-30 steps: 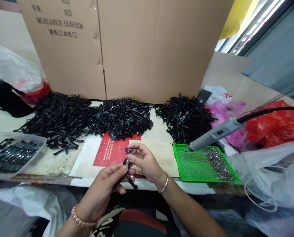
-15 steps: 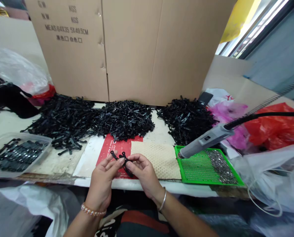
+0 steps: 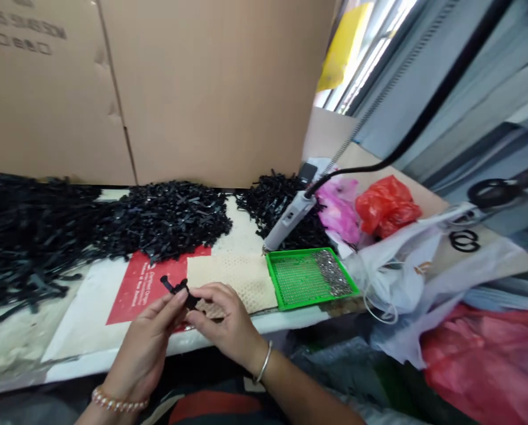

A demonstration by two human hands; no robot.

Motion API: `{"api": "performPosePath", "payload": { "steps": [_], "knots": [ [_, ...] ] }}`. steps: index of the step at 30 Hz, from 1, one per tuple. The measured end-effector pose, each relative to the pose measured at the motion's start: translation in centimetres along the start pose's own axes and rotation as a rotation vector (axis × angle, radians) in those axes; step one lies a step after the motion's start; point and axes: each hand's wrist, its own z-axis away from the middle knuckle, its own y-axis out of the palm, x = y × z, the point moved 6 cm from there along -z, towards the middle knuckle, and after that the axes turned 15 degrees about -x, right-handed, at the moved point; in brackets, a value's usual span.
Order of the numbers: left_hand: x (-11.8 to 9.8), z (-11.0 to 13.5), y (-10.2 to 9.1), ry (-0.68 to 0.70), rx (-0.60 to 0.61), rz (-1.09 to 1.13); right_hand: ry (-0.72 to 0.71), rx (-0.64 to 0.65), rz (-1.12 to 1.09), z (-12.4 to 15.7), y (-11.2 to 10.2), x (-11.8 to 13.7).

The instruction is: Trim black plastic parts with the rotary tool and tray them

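Observation:
A small black plastic piece (image 3: 178, 288) is pinched between my left hand (image 3: 142, 342) and my right hand (image 3: 222, 316), and its lower part is hidden by my fingers. Both hands hover over the table's front edge, close to a red printed card (image 3: 144, 292) and a beige perforated mat (image 3: 231, 277). A bead bracelet circles my left wrist, and a metal bangle circles my right.
Heaps of black plastic pieces (image 3: 164, 221) lie along a cardboard box (image 3: 202, 88). To the right stand a green tray (image 3: 290, 280) holding metal studs and a grey corded hand tool (image 3: 288, 221). Plastic bags (image 3: 390, 268) and black scissors (image 3: 464, 241) lie further right.
My head has turned and the whole view has swung and tilted, moving the table left. My hands have stayed together on the black piece, which sits lower and flatter between them.

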Motion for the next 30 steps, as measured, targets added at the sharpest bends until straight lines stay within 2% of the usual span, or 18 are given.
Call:
{"api": "performPosePath", "payload": {
  "steps": [2, 4, 6, 7, 8, 12, 14, 17, 21, 25, 30],
  "knots": [
    [-0.1, -0.5, 1.1, -0.029, -0.013, -0.034, -0.232, -0.139, 0.207, -1.2, -3.4, 1.9],
    [-0.3, -0.9, 2.4, -0.054, -0.038, -0.060, -0.354, -0.417, 0.261, -3.1, -7.9, 3.0],
    [-0.2, -1.1, 3.9, -0.086, -0.032, -0.089, -0.377, -0.659, 0.208, -5.3, -12.0, 2.9],
    [0.0, -1.2, 4.7, -0.106, -0.009, -0.109, -0.360, -0.707, 0.167, -6.7, -13.3, 2.4],
    [0.4, -1.3, 5.6, -0.127, 0.025, -0.131, -0.324, -0.691, 0.129, -8.2, -14.1, 1.8],
    [2.4, -1.6, 9.3, -0.191, 0.195, -0.221, -0.143, -0.414, 0.045, -12.7, -13.8, 0.1],
    [3.2, -1.7, 11.1, -0.188, 0.247, -0.254, -0.118, -0.363, 0.019, -13.3, -13.6, 0.3],
    [4.1, -2.0, 12.9, -0.156, 0.262, -0.302, -0.100, -0.376, -0.081, -13.2, -14.1, 0.6],
    [5.2, -2.6, 13.6, -0.125, 0.285, -0.383, 0.025, -0.469, -0.190, -13.0, -15.2, -2.3],
    [5.8, -3.1, 13.4, -0.124, 0.295, -0.420, 0.115, -0.488, -0.312, -13.2, -15.3, -5.5],
    [5.7, -3.0, 13.5, -0.129, 0.298, -0.414, 0.081, -0.492, -0.303, -13.5, -15.8, -5.7]
  ]
}}
